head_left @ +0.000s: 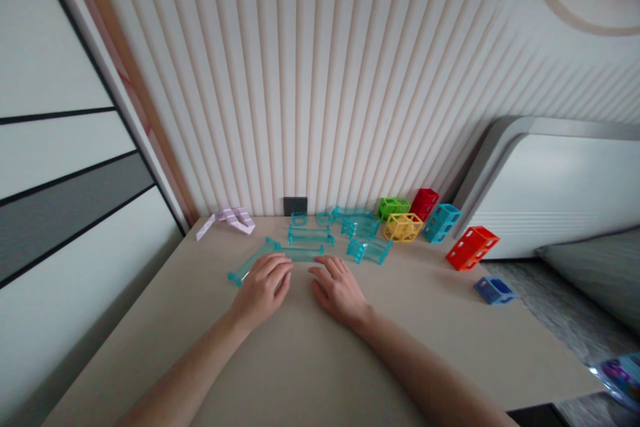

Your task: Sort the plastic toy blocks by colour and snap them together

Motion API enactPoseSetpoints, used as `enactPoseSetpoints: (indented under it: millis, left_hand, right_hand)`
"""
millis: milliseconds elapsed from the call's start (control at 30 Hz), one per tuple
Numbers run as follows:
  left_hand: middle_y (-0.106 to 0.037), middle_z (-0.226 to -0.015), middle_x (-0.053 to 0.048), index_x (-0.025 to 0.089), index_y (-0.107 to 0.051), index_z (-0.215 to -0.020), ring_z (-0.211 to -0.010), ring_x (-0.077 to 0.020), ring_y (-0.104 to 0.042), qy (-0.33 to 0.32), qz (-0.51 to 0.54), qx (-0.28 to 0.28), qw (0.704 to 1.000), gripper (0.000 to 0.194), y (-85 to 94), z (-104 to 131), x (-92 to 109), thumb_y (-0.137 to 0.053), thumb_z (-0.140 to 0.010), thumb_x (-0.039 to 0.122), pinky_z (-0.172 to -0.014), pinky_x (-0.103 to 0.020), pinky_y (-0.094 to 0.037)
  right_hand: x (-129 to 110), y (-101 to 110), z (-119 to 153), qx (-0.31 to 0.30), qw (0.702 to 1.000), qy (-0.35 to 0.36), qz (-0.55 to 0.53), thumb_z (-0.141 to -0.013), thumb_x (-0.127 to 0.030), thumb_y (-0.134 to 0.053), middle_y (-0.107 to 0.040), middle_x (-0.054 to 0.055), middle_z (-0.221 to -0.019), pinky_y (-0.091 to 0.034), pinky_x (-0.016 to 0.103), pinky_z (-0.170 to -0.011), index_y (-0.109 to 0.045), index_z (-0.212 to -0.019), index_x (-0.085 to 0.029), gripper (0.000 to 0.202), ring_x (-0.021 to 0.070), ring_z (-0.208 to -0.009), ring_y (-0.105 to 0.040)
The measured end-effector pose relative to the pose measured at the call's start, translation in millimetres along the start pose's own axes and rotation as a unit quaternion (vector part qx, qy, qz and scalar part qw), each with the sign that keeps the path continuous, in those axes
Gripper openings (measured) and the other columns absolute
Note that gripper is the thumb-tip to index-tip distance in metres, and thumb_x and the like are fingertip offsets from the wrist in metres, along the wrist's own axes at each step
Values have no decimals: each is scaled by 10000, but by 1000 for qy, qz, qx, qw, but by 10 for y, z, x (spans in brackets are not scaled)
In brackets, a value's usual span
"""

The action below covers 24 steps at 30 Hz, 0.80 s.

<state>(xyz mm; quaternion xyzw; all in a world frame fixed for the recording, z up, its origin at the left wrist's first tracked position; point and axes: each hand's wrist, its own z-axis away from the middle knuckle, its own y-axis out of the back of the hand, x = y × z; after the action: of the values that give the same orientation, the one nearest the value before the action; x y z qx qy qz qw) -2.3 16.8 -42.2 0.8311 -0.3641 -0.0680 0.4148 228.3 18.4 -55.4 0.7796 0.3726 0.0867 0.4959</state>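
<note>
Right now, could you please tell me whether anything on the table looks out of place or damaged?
I see no spill or plain damage. The slanted teal piece by the left hand looks askew against the straighter teal piece beyond, and the blue block sits near the right edge of the table.

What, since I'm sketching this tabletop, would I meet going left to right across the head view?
Lilac pieces, left hand, right hand, yellow block, blue-green block, orange-red block, small blue block.
</note>
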Motion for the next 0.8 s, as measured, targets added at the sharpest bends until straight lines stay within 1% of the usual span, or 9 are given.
enactPoseSetpoints:
  millis: [100,167,300,467,600,667,733,800]
  left_hand:
    - [-726,-1016,-67,196,-693,-1026,-1059,-214,-643,-28,9,-10,1000,228,-21,-15,39,-488,-949,133,-1015,-408,-511]
    - [-728,-1001,-64,191,-694,-1017,-1044,-208,-646,-29,8,-3,1000,227,-12,-24,26,-490,-946,124,-1020,-407,-507]
    - [-726,-988,-64,191,-694,-1008,-1047,-213,-644,-12,2,5,1000,217,10,-23,-24,-496,-947,127,-1016,-404,-506]
    - [-723,-973,-62,193,-691,-970,-1019,-209,-646,-20,24,-1,1000,203,-6,-3,-21,-500,-947,130,-982,-400,-517]
    - [-717,-974,-60,208,-691,-973,-1021,-206,-646,-24,34,-21,999,223,-50,10,30,-476,-961,151,-987,-396,-514]
    - [-716,-1013,-71,202,-692,-1001,-1058,-220,-638,-10,10,-42,999,219,-82,18,27,-480,-959,168,-1012,-406,-501]
    - [-707,-1106,-104,181,-684,-1087,-1126,-259,-615,31,-47,-59,997,230,-110,31,-15,-506,-942,189,-1041,-437,-483]
    - [-685,-1198,-145,155,-658,-1181,-1184,-303,-588,80,-114,-72,988,293,-119,46,-93,-535,-920,206,-1067,-478,-457]
  right_hand:
    - [31,-142,-219,1,1000,-22,10,-936,-155,-547,-640,129,-1264,-489,466,-991,-647,-1176,-218,268,286,-1166,-574]
    - [72,-173,-262,-1,999,-36,9,-933,-146,-549,-648,123,-1251,-486,459,-992,-650,-1169,-215,266,285,-1165,-576]
    - [143,-122,-166,-7,998,-59,-4,-914,-137,-568,-645,124,-1272,-468,467,-1031,-649,-1188,-206,294,294,-1207,-560]
    - [165,-68,-86,-6,995,-85,-42,-903,-129,-578,-672,108,-1148,-508,439,-984,-646,-1214,-209,329,274,-1098,-597]
    - [164,-89,-95,-5,996,-87,-34,-896,-168,-621,-662,108,-1072,-533,448,-928,-652,-1233,-218,343,285,-1022,-599]
    - [171,-104,-89,-3,995,-97,-18,-888,-196,-652,-654,116,-1058,-538,460,-911,-665,-1224,-212,336,297,-1005,-599]
    - [188,-117,-74,2,994,-110,-2,-879,-220,-675,-647,125,-1072,-537,480,-909,-682,-1198,-215,319,308,-1010,-599]
    - [209,-127,-56,4,993,-118,0,-876,-231,-683,-639,133,-1139,-528,493,-938,-692,-1165,-226,289,316,-1059,-597]
